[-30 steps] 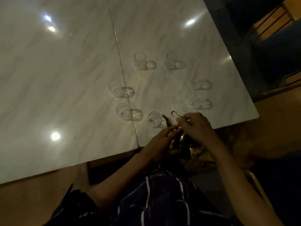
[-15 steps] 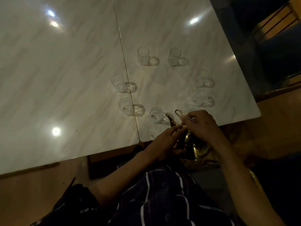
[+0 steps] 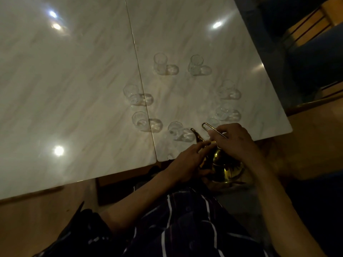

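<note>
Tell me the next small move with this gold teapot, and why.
Probably lift the gold teapot slightly forward so its spout comes over the nearest glass. The right hand grips the wire handle, the left hand lays straight fingers on the pot's top, and the spout points at that glass, which looks empty.
</note>
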Demonstrator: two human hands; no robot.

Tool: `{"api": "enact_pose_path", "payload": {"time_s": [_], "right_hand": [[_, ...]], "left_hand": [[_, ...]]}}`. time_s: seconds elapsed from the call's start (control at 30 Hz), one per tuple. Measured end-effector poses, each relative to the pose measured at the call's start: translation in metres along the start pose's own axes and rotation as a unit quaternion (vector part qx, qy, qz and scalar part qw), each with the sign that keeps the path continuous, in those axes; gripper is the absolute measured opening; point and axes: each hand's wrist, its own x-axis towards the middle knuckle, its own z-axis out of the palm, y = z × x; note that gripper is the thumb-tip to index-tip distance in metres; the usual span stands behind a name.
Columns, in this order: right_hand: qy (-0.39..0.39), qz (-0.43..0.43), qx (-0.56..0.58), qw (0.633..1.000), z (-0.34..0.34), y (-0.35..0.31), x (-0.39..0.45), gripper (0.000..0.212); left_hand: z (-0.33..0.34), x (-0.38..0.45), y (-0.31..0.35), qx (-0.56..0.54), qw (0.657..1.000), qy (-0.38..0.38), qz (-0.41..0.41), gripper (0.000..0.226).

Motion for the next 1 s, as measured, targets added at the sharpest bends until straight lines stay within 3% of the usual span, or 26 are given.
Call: {"api": "enact_pose_path", "payload": {"time_s": [1.0], "right_hand": [[-0.021,0.005,0.015,1.0,-0.021,-0.022,0.001,0.029]], "left_hand": [[-0.019,0.004,0.008,0.01,1.0,0.014,0.007,0.09]]}}
